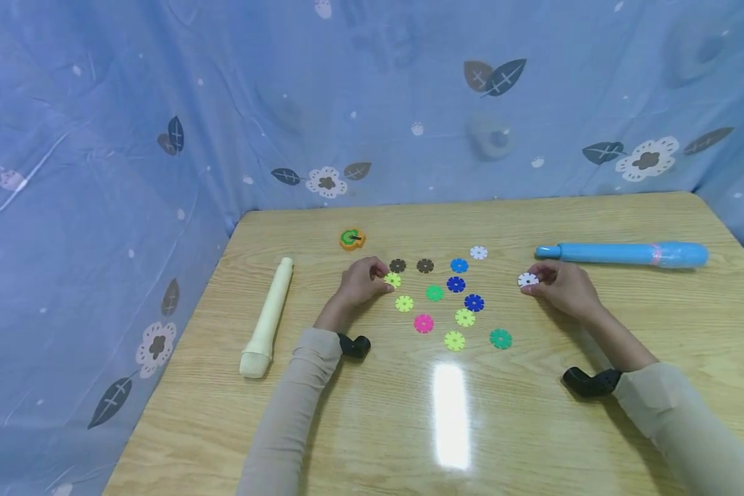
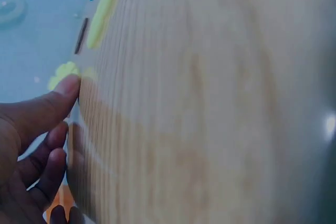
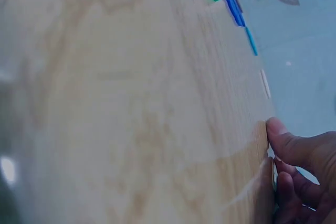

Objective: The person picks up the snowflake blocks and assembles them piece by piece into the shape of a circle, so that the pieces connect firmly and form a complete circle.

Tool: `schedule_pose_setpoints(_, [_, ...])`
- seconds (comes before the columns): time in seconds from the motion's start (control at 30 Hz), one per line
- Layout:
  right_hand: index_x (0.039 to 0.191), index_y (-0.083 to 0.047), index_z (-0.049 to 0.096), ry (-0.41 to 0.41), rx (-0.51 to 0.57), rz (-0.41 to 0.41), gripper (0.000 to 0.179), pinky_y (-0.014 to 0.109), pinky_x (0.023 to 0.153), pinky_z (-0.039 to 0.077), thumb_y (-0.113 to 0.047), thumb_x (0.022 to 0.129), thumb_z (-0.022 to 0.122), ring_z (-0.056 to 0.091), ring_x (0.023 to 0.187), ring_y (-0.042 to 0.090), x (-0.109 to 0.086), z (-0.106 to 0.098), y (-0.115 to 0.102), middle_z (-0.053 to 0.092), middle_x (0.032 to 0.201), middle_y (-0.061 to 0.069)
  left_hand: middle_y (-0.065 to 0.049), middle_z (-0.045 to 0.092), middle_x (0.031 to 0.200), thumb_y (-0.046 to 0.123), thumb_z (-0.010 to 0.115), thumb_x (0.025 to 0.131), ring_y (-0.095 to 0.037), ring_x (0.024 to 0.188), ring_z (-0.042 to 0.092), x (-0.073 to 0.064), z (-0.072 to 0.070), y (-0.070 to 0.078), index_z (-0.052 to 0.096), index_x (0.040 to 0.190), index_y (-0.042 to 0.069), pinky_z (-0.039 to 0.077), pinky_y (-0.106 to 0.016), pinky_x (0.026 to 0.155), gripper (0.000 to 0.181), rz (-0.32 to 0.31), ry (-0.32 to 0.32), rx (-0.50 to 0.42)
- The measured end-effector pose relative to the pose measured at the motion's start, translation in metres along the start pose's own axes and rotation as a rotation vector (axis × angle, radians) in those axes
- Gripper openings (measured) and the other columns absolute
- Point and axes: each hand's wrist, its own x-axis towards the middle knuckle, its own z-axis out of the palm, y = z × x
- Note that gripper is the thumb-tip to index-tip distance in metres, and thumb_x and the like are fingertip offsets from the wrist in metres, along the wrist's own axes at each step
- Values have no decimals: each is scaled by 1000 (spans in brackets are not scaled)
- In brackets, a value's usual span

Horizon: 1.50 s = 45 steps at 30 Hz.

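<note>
yellow disc (image 1: 393,280) just past nine o'clock of the middle green disc (image 1: 435,293), left hand (image 1: 361,284) pinching it; white disc (image 1: 528,280) near three, right hand (image 1: 565,288) pinching it. a slack pinch could drop either; a clumsy one could jog the adjacent brown disc (image 1: 398,266).

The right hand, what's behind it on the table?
Beyond the right hand, which pinches a white notched plastic disc, lies a long blue plastic tube. Anything the hand covers can't be seen.
</note>
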Motion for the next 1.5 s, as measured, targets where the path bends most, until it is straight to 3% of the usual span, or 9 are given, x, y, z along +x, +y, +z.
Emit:
schedule_pose_setpoints(0.1, [97, 2, 65, 19, 19, 9, 31, 27, 62, 42, -22, 79, 73, 57, 70, 14, -1, -5, -4, 66, 84, 15, -2, 60, 84, 19, 76, 74, -14, 77, 54, 1, 0, 3, 61, 89, 11, 33, -42, 87, 23, -3, 13, -28])
schedule_pose_setpoints(0.17, [98, 4, 64, -25, 82, 32, 29, 24, 59, 45, -19, 82, 70, 56, 65, 7, -1, -9, -12, 66, 81, 13, -1, 60, 80, 18, 74, 77, -12, 72, 54, 1, 0, 6, 62, 86, 10, 36, -39, 84, 18, 3, 25, -60])
schedule_pose_setpoints(0.37, [117, 13, 49, -261, 483, 168, 42, 24, 72, 53, -18, 90, 60, 63, 74, 5, 12, -3, -70, 65, 83, -1, -7, 63, 76, 12, 69, 82, -21, 67, 57, -7, -3, 33, 67, 83, 2, 42, -22, 58, 10, 85, 40, -261])
schedule_pose_setpoints(0.47, [119, 13, 46, -319, 641, 184, 43, 21, 73, 52, -16, 90, 59, 62, 73, 4, 20, 7, -100, 64, 81, -5, -12, 67, 78, 12, 69, 81, -25, 68, 58, -13, -3, 53, 70, 83, -1, 41, -20, 57, 13, 133, 41, -334])
schedule_pose_setpoints(0.57, [118, 13, 46, -357, 748, 197, 39, 17, 68, 50, -13, 91, 56, 60, 69, 3, 26, 18, -119, 62, 80, -3, -13, 69, 81, 13, 69, 82, -20, 69, 61, -16, 1, 65, 71, 85, 0, 44, -19, 58, 13, 157, 49, -340])
schedule_pose_setpoints(0.87, [113, 8, 51, -323, 755, 243, 29, 20, 67, 50, -13, 93, 53, 60, 68, 7, 29, 28, -132, 61, 82, 3, -12, 71, 81, 15, 69, 82, -10, 63, 59, -18, 6, 77, 73, 88, 2, 43, -17, 55, 14, 217, 102, -233])
schedule_pose_setpoints(1.1, [111, 8, 53, -313, 731, 238, 29, 23, 68, 51, -13, 92, 54, 58, 65, 7, 30, 28, -134, 60, 78, 1, -13, 71, 85, 13, 68, 83, -26, 69, 64, -22, 2, 82, 73, 89, 1, 43, -16, 54, 15, 241, 70, -202])
schedule_pose_setpoints(1.27, [111, 8, 53, -313, 733, 238, 28, 24, 69, 51, -13, 92, 54, 57, 63, 6, 28, 29, -132, 60, 78, 1, -12, 71, 85, 15, 67, 83, -30, 71, 65, -23, 2, 82, 73, 90, 2, 42, -16, 53, 16, 235, 52, -192])
schedule_pose_setpoints(1.5, [112, 9, 52, -313, 751, 246, 29, 20, 65, 50, -12, 91, 55, 56, 61, 5, 29, 28, -133, 60, 75, 0, -11, 71, 87, 14, 68, 83, -17, 69, 62, -20, 5, 83, 73, 90, 3, 45, -17, 57, 14, 260, 69, -166])
